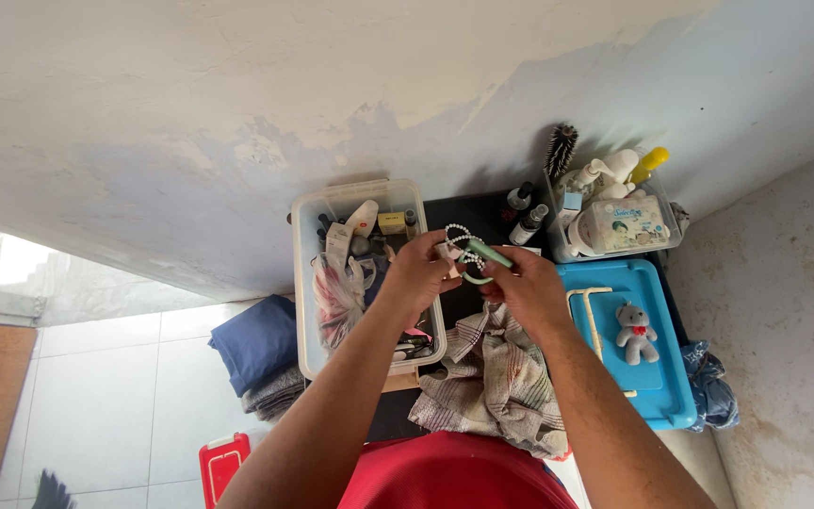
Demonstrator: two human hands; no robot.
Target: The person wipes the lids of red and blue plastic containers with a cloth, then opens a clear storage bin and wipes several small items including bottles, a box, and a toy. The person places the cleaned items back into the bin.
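My left hand [419, 273] and my right hand [525, 286] meet above a dark table top [463, 209]. Between their fingers they hold a pale green ring-shaped piece [482, 256] and a string of small white beads [457, 235] that loops up from it. Both hands pinch these items; which hand holds the beads alone I cannot tell. Under my right forearm lies a crumpled plaid cloth [501, 377]. My left hand hovers over the right rim of a clear plastic bin [308, 283].
The clear bin holds bottles, tubes and a plastic bag [336, 297]. A second clear tub [614, 226] with bottles, a round hairbrush [560, 149] and a wipes pack stands at the back right. A blue lidded box [657, 377] carries a small grey teddy [635, 332]. Folded dark cloth [256, 344] lies on the tiled floor.
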